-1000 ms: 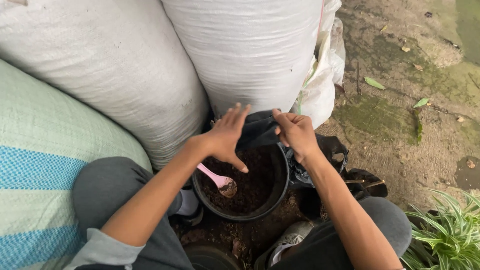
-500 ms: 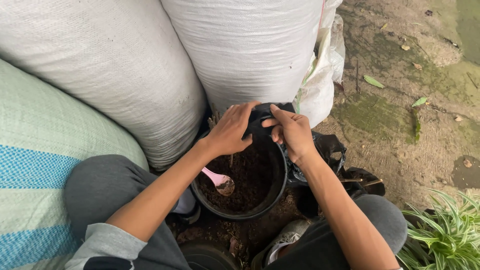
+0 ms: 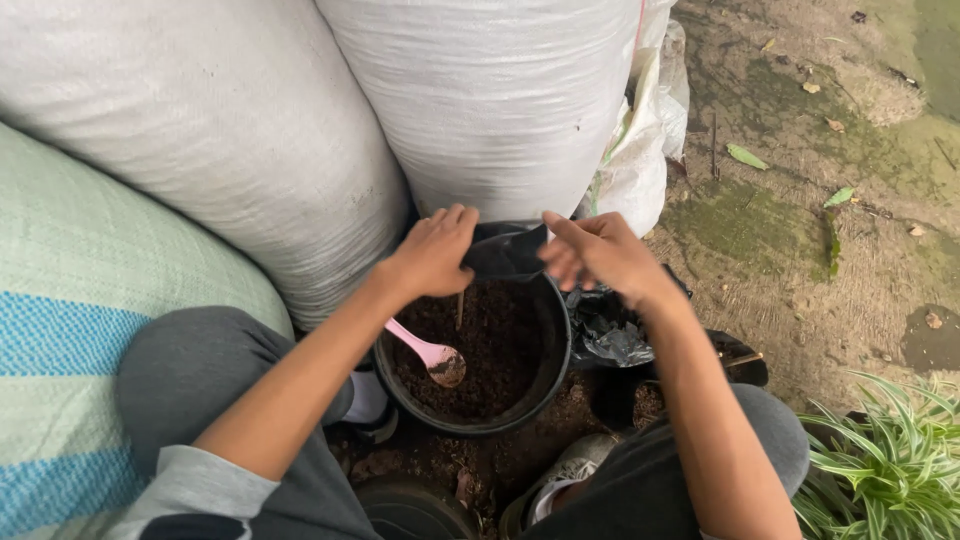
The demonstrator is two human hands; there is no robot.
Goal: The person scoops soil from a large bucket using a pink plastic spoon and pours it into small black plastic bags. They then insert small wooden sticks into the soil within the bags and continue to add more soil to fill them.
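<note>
A round black pot holds dark soil. A pink spoon lies in it, bowl down on the soil. Over the pot's far rim, my left hand grips the left edge of a small black plastic bag. My right hand pinches the bag's right edge with its fingers spread. The bag hangs stretched between both hands, its mouth held apart.
Two big white woven sacks stand right behind the pot. A green and blue striped sack lies at left. More black bags lie right of the pot. A striped green plant grows at bottom right on mossy ground.
My left hand went from open above the soil to gripping the black bag. Both hands then pulled apart, spreading the bag over the pot's far rim.
</note>
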